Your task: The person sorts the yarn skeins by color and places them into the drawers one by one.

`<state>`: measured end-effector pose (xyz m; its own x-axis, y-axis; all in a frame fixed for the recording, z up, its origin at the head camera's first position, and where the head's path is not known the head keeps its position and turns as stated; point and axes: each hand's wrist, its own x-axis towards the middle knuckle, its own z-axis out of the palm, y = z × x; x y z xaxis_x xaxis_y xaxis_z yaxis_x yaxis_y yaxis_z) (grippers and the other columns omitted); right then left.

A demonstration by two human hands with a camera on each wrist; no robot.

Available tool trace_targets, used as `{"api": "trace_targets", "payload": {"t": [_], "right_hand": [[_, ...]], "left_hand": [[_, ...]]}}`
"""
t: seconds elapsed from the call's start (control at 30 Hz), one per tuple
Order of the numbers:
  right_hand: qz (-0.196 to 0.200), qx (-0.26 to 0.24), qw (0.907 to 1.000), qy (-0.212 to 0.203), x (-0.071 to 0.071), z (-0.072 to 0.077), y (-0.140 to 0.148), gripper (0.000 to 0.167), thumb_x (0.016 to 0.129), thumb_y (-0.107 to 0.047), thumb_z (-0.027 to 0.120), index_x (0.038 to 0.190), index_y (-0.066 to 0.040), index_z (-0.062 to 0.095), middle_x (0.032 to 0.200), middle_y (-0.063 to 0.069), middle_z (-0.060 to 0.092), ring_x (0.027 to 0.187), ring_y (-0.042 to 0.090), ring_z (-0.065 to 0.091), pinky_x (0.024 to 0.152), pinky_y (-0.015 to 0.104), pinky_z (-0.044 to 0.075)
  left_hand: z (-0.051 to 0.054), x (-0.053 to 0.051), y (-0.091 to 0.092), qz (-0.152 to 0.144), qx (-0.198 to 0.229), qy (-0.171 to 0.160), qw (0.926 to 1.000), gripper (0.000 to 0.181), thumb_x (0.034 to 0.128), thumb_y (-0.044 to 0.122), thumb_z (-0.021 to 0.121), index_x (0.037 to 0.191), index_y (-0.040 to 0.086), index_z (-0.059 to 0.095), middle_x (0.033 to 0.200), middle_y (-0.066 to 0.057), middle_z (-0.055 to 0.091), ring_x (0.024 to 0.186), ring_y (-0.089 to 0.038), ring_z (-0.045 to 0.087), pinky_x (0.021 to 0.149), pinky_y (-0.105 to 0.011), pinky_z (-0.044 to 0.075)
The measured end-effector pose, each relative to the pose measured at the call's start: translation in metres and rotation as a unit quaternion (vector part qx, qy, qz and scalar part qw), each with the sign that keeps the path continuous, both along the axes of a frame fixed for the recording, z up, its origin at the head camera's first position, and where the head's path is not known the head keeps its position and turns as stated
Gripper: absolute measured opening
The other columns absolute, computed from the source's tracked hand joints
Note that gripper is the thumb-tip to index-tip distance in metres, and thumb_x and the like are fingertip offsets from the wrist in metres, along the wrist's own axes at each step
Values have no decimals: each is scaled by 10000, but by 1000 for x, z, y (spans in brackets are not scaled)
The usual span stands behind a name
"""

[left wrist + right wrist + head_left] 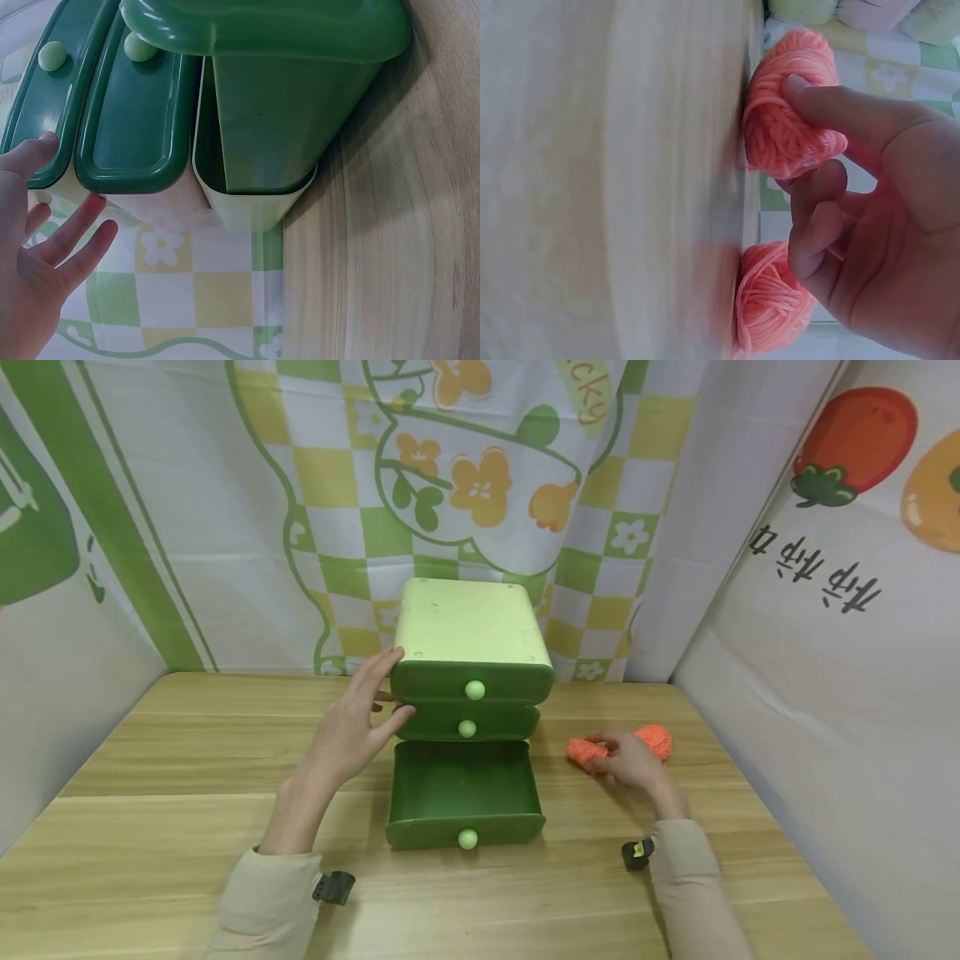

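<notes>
A small drawer cabinet (472, 622) with a pale green shell stands on the table. Its bottom drawer (467, 831) is pulled out and has nothing in it, while the top drawer (435, 682) and middle drawer (427, 722) are pushed in. My left hand (341, 739) rests against the cabinet's left side with fingers spread and the thumb at the drawer fronts. To the right, my right hand (633, 762) pinches an orange-pink ball of yarn (795, 112) between thumb and fingers, low at the tabletop. A second yarn ball (656, 741) lies on the table beside that hand.
The wooden table (187, 827) runs back to a patterned curtain (330, 485) close behind the cabinet. A white printed panel (847, 635) borders the right side, and another white panel (67, 693) the left.
</notes>
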<state>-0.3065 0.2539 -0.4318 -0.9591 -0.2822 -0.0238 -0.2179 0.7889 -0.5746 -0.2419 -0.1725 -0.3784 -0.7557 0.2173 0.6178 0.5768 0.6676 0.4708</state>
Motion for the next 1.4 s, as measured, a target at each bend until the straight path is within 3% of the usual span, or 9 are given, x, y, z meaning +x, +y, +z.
{"api": "trace_targets", "payload": {"t": [0.2,0.37,0.5,0.67,0.87,1.13,1.3,1.4], "right_hand": [[-184,-142,9997,23,2,4,0,465,895,-210,713,1341,-116,622,1069,130,704,827,190,642,742,314,526],[-151,-307,9990,303,2,11,-2,465,879,-198,724,1329,-112,639,985,120,701,689,164,601,617,295,516],[-60,-457,9972,596,2,21,-4,443,876,-188,735,1300,-87,660,1193,134,689,613,117,512,539,266,469],[-171,-576,9952,777,5,33,-9,430,859,-221,765,1270,-121,685,1209,114,691,540,77,434,467,235,406],[-118,-704,9938,851,12,45,-13,421,874,-234,764,1271,-124,680,1116,108,667,521,72,413,430,223,366],[243,-1118,9892,911,20,58,-16,403,856,-220,788,1235,-117,698,1003,113,649,549,60,431,455,216,372],[475,-1024,9877,1086,25,64,-19,393,854,-270,795,1219,-151,708,843,64,563,567,77,424,467,221,366],[554,-921,9872,1178,29,67,-22,389,857,-303,791,1215,-175,711,848,44,567,606,99,442,487,225,379]], "left_hand": [[0,1,0,7,-11,-8,10000,797,943,199,698,1581,278,228,1617,-66,281,1020,-285,699,718,-419,612],[0,1,0,-5,4,-6,10000,803,940,197,703,1581,282,227,1617,-65,281,1021,-284,698,714,-419,612],[0,1,0,6,8,-20,10000,803,942,199,701,1582,283,223,1618,-72,280,1018,-287,698,713,-419,612],[0,1,0,29,12,-37,10000,801,944,197,698,1583,278,223,1616,-80,282,1015,-292,699,712,-426,612],[0,1,0,18,-13,-23,10000,800,945,191,695,1584,268,219,1618,-86,276,1019,-299,697,724,-434,612],[0,1,0,26,-6,-14,10000,798,942,198,699,1582,267,227,1617,-89,281,1013,-302,700,733,-445,614],[0,0,0,10,-9,32,10000,797,942,184,699,1582,257,229,1615,-93,285,1009,-306,701,734,-452,613],[0,0,0,6,-39,73,10000,797,943,177,697,1582,251,227,1612,-96,288,1006,-305,702,724,-439,613]]}}
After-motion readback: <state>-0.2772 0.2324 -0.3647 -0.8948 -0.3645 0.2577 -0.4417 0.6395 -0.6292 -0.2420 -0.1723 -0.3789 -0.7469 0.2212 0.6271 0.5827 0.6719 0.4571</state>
